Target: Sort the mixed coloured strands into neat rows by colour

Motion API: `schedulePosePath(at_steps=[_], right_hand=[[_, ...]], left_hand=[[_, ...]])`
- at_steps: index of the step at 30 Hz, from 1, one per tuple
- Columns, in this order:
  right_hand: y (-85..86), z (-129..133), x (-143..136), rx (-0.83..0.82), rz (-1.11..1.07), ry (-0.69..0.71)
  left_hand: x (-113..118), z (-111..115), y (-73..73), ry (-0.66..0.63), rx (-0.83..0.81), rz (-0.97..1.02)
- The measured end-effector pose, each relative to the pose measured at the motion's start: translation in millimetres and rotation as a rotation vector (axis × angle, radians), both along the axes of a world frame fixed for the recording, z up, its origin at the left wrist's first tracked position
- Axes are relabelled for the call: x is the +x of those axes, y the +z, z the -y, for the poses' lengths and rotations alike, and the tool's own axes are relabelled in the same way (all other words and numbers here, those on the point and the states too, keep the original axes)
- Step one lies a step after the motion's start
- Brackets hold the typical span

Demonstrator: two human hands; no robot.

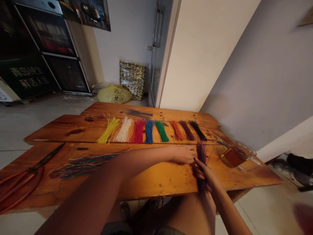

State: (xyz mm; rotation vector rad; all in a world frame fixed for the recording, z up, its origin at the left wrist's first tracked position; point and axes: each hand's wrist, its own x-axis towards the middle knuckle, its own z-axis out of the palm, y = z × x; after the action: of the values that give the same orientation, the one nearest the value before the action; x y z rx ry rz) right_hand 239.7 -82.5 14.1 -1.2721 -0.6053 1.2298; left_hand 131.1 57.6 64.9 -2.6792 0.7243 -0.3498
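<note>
My right hand (204,174) is wrapped round a bundle of dark purple strands (201,150) at the table's front edge, to the right of the middle. The bundle stands out above and below the fingers. My left hand (184,154) reaches across from the left, its fingers curled together beside the bundle and meeting the right fingertips. What the left fingers pinch, if anything, is too small to make out. Behind the hands lie sorted bundles in a row, among them yellow (109,130), white (124,130), red (139,131), blue (149,131), green (161,131), orange (177,130), brown (187,130) and black (197,130).
Large red-handled scissors (31,171) lie at the table's left. A loose pile of mixed-colour strands (83,165) is partly behind my left forearm. A glass mug (234,155) of amber liquid stands on the right. Greyish strands (139,113) lie at the wooden table's (156,182) back.
</note>
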Motion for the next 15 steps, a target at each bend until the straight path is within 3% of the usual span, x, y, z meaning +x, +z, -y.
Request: schedulePosePath(at_steps=[4, 8, 12, 15], right_hand=[[12.8, 12, -2, -0.042, -0.207, 0.105], [12.4, 22, 4, -0.019, -0.446, 0.144], [4.9, 31, 13, 0.081, -0.568, 0.111], [8.8, 38, 17, 0.109, -0.607, 0.087]], left_hand=[[-3, 12, 19.2, -0.039, 0.029, 0.107], [1, 19, 34.5, -0.062, 0.007, 0.199], [4, 26, 38.3, -0.084, -0.013, 0.219], [-3, 33, 37.2, -0.047, -0.059, 0.241]])
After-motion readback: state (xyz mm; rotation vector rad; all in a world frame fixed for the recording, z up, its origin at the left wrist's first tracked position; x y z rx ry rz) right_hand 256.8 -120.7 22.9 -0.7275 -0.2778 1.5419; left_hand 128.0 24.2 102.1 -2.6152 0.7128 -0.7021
